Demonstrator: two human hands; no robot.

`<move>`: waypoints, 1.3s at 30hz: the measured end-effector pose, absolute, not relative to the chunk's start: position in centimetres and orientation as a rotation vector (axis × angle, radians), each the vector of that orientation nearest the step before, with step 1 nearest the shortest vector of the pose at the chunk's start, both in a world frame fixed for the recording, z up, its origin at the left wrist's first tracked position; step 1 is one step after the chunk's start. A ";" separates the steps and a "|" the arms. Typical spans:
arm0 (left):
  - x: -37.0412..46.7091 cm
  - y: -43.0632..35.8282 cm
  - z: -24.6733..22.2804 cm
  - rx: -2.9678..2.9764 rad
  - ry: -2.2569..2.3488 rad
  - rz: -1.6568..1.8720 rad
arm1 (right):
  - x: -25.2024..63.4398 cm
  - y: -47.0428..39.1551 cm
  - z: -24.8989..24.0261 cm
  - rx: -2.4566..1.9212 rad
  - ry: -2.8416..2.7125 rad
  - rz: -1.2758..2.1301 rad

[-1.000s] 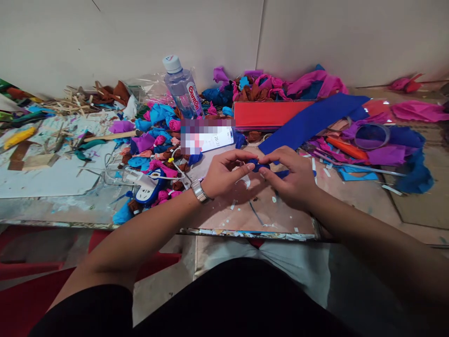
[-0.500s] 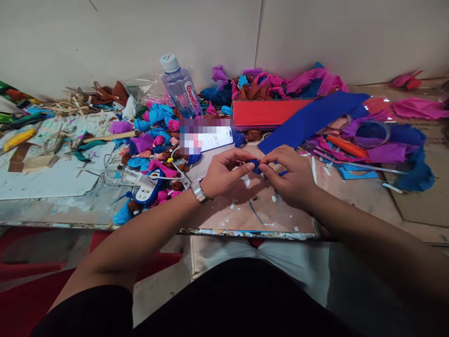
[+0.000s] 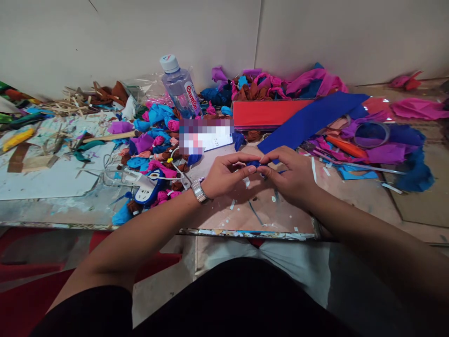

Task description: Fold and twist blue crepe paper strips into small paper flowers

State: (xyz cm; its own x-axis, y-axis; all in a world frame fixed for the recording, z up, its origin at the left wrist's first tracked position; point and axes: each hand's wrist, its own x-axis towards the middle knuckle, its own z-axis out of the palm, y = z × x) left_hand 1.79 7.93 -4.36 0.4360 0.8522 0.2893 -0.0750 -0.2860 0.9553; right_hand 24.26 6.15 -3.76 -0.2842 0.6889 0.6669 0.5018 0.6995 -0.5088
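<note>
Between my two hands is a small piece of crumpled dark blue crepe paper (image 3: 253, 163), mostly covered by the fingers. My left hand (image 3: 226, 175), with a metal watch at the wrist, pinches it from the left with thumb and fingers. From the right, my right hand (image 3: 289, 175) pinches the same piece, its fingertips touching the left ones. Just behind the hands, a long blue crepe paper strip (image 3: 298, 124) runs diagonally up to the right. A phone (image 3: 218, 139) with a lit screen lies behind my left hand.
A water bottle (image 3: 180, 91) stands behind the phone. A red box (image 3: 270, 113) holds crumpled paper. Twisted paper pieces surround a blue and white power strip (image 3: 149, 188) with cables on the left. An orange cutter (image 3: 347, 146) and a tape roll (image 3: 372, 134) lie right.
Both hands stay in nearly the same place. The fingers have shifted slightly around the blue paper, covering more of it and coming closer together.
</note>
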 end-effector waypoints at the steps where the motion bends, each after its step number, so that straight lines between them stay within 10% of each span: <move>1: 1.8 7.9 -4.3 1.595 0.708 1.069 | 24.2 6.1 -3.7 -0.921 -1.948 0.253; 39: 1.9 7.9 -4.7 1.564 0.708 1.102 | 23.9 5.4 -3.1 -0.905 -2.018 0.265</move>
State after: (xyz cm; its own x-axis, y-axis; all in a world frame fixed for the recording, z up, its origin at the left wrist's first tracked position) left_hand 1.90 7.94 -4.72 0.4010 0.8682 0.2922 -0.0951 -0.2778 0.9559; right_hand 23.93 5.44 -3.05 -0.3442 0.6873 0.6397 0.4985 0.7111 -0.4958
